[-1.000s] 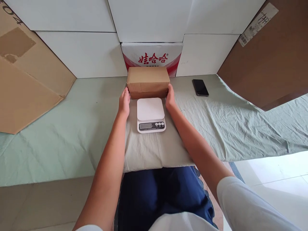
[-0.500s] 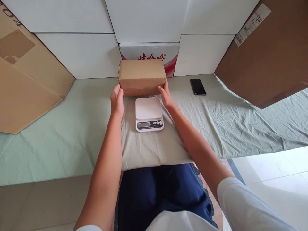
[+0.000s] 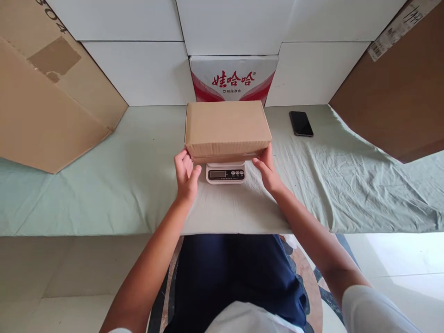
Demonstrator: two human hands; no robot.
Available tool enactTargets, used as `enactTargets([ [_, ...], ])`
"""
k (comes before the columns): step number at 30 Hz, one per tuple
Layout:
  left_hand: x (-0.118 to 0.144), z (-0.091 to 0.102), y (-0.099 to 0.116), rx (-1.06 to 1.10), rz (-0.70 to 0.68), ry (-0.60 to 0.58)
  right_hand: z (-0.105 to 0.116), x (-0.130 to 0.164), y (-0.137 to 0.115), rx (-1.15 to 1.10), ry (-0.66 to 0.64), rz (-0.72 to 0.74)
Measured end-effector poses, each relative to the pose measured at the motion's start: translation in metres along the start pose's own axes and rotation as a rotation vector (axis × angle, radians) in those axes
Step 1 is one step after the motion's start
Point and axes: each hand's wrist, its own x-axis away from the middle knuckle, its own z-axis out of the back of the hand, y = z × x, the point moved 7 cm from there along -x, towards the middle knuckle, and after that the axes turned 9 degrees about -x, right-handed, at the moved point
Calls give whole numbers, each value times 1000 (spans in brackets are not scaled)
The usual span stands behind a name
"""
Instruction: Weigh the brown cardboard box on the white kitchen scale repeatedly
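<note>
A brown cardboard box (image 3: 227, 122) is held level between my two hands, over a white kitchen scale (image 3: 226, 180). It hides the scale's weighing plate; whether it rests on the plate I cannot tell. The scale's display and buttons show below the box's front edge. My left hand (image 3: 186, 175) grips the box's front left corner, fingers at the side and under the edge, thumb in front. My right hand (image 3: 268, 170) holds the front right corner, fingers along the side and thumb near the lower front edge.
A black phone (image 3: 301, 123) lies on the green cloth (image 3: 145, 138) to the right. Behind stands a white and red printed carton (image 3: 233, 79) among white panels. Large cardboard sheets flank the table, one at left (image 3: 62, 106), one at right (image 3: 398, 97).
Both hands have brought the cardboard box toward me, from behind the scale to over it. The printed carton behind shows more fully. The camera view has shifted a little.
</note>
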Motion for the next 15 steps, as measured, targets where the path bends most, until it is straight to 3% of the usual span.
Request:
enactTargets([
  [6, 2, 0, -3, 73, 209, 12, -2, 1, -1, -28, -2, -23],
  [15, -2, -5, 9, 87, 216, -112, 0, 3, -5, -54, 69, -30],
])
